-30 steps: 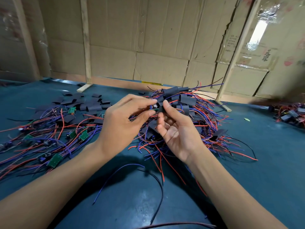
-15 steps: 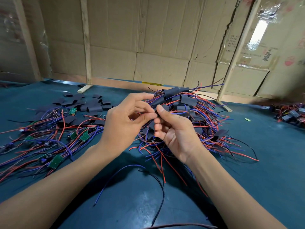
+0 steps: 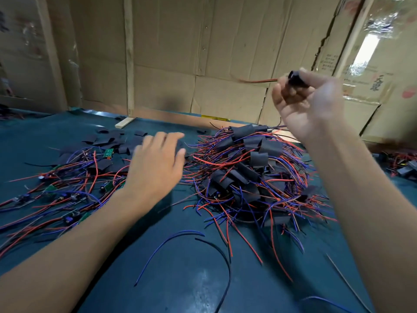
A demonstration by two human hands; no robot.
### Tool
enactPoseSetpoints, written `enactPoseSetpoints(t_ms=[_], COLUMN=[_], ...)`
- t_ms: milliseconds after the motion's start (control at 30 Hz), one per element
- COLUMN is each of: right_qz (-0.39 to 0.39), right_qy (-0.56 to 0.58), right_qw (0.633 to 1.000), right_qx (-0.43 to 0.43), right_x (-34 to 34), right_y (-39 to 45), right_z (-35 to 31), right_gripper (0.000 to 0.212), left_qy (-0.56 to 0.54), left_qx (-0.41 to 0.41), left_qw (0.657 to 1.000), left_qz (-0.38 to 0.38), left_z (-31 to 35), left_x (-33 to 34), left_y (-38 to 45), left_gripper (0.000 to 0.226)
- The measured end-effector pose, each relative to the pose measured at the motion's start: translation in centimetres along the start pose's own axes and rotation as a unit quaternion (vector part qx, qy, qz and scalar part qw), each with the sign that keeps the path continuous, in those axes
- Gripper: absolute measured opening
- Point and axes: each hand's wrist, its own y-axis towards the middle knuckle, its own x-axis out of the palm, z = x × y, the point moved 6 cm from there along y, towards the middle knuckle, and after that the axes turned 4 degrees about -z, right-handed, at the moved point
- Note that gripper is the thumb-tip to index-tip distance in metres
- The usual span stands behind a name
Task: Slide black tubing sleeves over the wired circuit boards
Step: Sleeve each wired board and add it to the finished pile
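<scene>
The right hand (image 3: 309, 102) is raised above the far side of the table (image 3: 180, 279), fingers curled round a black sleeved board (image 3: 296, 79) with a red wire (image 3: 259, 81) trailing left; the left hand (image 3: 155, 163) hovers flat, fingers loosely spread and holding nothing, beside the loose sleeves (image 3: 112, 141) and bare boards (image 3: 108, 153). Judged light, the sleeves look thin and easily flattened, best pinched at the edges; the boards are stiff but their wire joints are probably fragile, so grip the board, not the wires.
</scene>
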Motion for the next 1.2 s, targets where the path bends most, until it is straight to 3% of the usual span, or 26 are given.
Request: enactPoseSetpoints(t_ms=[100, 167, 233, 367, 433, 533, 667, 733, 833, 900, 967, 1033, 1100, 1200], right_qz=[0.061, 0.082, 0.089, 0.08, 0.071, 0.054, 0.058, 0.084, 0.108, 0.06, -0.024, -0.106, -0.176, -0.219], right_qy=[-0.128, -0.173, -0.165, -0.177, -0.253, -0.41, -0.53, -0.598, -0.691, -0.691, -0.69, -0.7, -0.688, -0.66], right_qw=[0.988, 0.974, 0.971, 0.969, 0.952, 0.89, 0.813, 0.78, 0.697, 0.654, 0.633, 0.6, 0.591, 0.611], right_qx=[0.065, 0.118, 0.148, 0.152, 0.157, 0.194, 0.234, 0.162, -0.16, -0.303, -0.35, -0.372, -0.382, -0.378], right_x=[-1.9, -3.8, -5.3, -6.4, -6.7, -7.6, -8.5, -8.2, -5.0, -2.1, -0.4, 0.0, 0.0, -0.1], right_y=[1.7, 1.5, 1.0, 0.7, 0.8, 1.1, 0.2, -0.7, -3.7, -7.0, -9.2, -11.1, -12.6, -13.5], right_z=[0.7, 2.5, 3.9, 4.0, 3.5, 3.4, 3.5, 2.9, 2.4, 4.6, 7.8, 10.9, 12.8, 13.8], right_gripper=[0.021, 0.022, 0.023, 0.025, 0.03, 0.043, 0.049, 0.055, 0.066, 0.064, 0.057, 0.052, 0.049, 0.049], left_qy=[0.171, 0.185, 0.176, 0.162, 0.142, 0.092, 0.07, 0.102, 0.152, 0.143, 0.14, 0.157, 0.155, 0.091], left_qx=[-0.149, -0.234, -0.265, -0.231, -0.232, -0.248, -0.221, -0.212, -0.193, -0.109, -0.043, -0.039, -0.041, -0.043], left_qw=[0.961, 0.923, 0.906, 0.929, 0.936, 0.947, 0.966, 0.965, 0.964, 0.976, 0.97, 0.954, 0.961, 0.985], left_qz=[-0.159, -0.244, -0.278, -0.238, -0.225, -0.182, -0.116, -0.113, -0.099, -0.119, -0.196, -0.251, -0.225, -0.142], left_z=[-4.6, -7.2, -8.4, -8.7, -8.9, -9.2, -9.3, -9.5, -9.6, -8.6, -7.6, -7.2, -7.2, -6.9], left_x=[1.5, 2.4, 2.7, 2.1, 2.0, 1.7, 1.0, 1.3, 1.6, 2.5, 4.1, 4.8, 4.3, 2.3], left_y=[-0.1, -1.0, -1.3, -0.1, 0.1, 0.2, 0.7, 0.5, 0.6, 1.1, 1.3, 1.2, 1.4, 1.5], left_gripper=[0.047, 0.053, 0.055, 0.031, 0.019, 0.011, 0.015, 0.017, 0.041, 0.047, 0.041, 0.036, 0.033, 0.023])
